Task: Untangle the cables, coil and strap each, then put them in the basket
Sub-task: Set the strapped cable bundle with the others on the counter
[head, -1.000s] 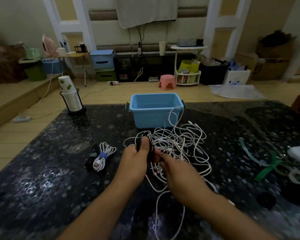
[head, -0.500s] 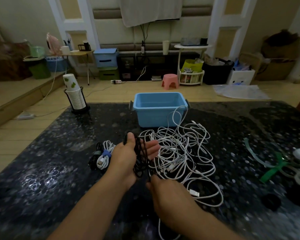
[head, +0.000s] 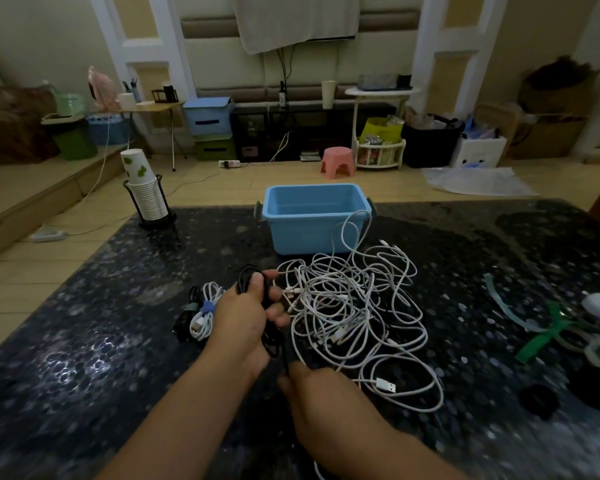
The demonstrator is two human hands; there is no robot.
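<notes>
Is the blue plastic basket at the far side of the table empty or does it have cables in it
Empty as far as visible: the blue plastic basket shows bare inner walls; one white cable loops against its front. Its floor is hidden.

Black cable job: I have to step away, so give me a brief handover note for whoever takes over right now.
Left hand: grips a part-wound coil of the black cable.
Right hand: pinches the same cable's loose tail just below the coil.
Done: two coiled, strapped cables lie on the table left of the left hand, one white, one dark.
Left: finish and strap the black coil; untangle the white cable pile in front of the blue basket, coil and strap each.
Basket appears empty; one white loop leans against its front wall. Spare straps lie on the right.
</notes>
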